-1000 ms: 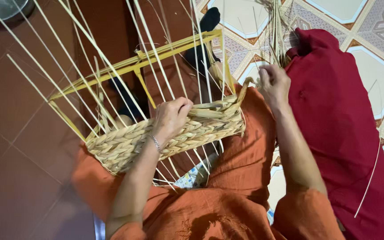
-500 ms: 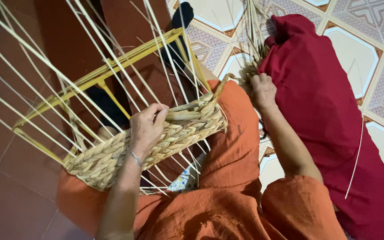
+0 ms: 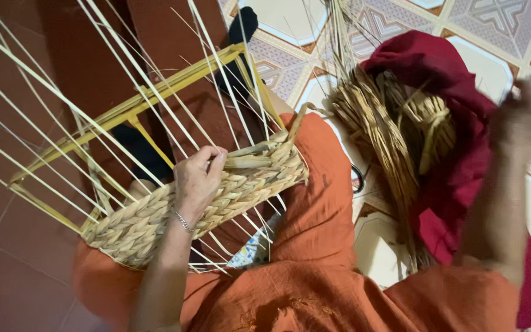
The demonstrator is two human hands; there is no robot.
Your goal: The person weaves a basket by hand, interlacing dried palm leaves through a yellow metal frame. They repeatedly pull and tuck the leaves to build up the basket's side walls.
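The left hand [image 3: 196, 183] pinches the braided straw basket wall [image 3: 216, 197], its length running left-right; the blurred right hand [image 3: 527, 114], grip unclear, lifts away above the dried straw bundle [image 3: 376, 123].

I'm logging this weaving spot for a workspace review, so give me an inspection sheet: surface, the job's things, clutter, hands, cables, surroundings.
Surface: the half-woven basket rests on the lap, over orange cloth.
Job's things: braided band of the half-woven basket on a yellow frame; pale upright stakes fan outward; a bundle of dried fibre lies in a red cloth.
Clutter: nothing seen.
Hands: left hand grips the braid's top edge; right hand is raised beside the red cloth, blurred, grip unclear.
Cables: nothing seen.
Surroundings: patterned floor tiles and a plain reddish floor.
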